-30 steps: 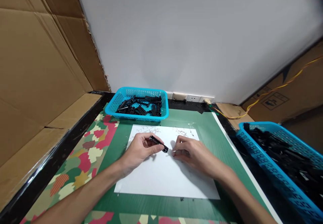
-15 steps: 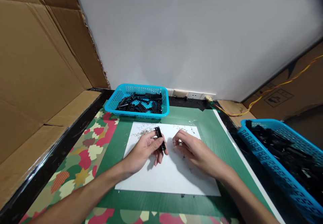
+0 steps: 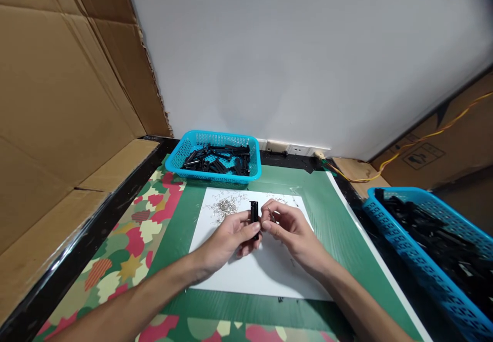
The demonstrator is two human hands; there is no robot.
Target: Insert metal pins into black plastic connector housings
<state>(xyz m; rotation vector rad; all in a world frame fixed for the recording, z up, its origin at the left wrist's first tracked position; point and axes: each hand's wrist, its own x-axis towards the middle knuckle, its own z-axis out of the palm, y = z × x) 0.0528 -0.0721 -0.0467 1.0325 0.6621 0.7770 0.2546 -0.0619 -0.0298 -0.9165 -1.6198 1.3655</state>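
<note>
Upright over the white sheet [image 3: 231,275], a narrow black plastic part [image 3: 254,212] is pinched between the thumb and fingers of my left hand [image 3: 236,234]. My right hand [image 3: 287,226] is close beside it on the right, its fingertips pinched together near the part's side. A tiny thin piece seems to show between those fingertips, too small to name. Behind my left hand lies a pile of small metal pins or springs [image 3: 226,207] on the sheet. More small bits [image 3: 275,198] are scattered at the sheet's back edge.
A blue basket [image 3: 213,178] holding black plastic parts stands at the back by the wall. Another blue basket [image 3: 408,249], full of black parts, is at the right. Cardboard [image 3: 73,100] walls the left side. Sockets with a yellow cable [image 3: 381,168] run along the back.
My right hand has moved left, up to the black part. My left hand has turned the part more upright and shifted it slightly right. The view has tilted slightly.
</note>
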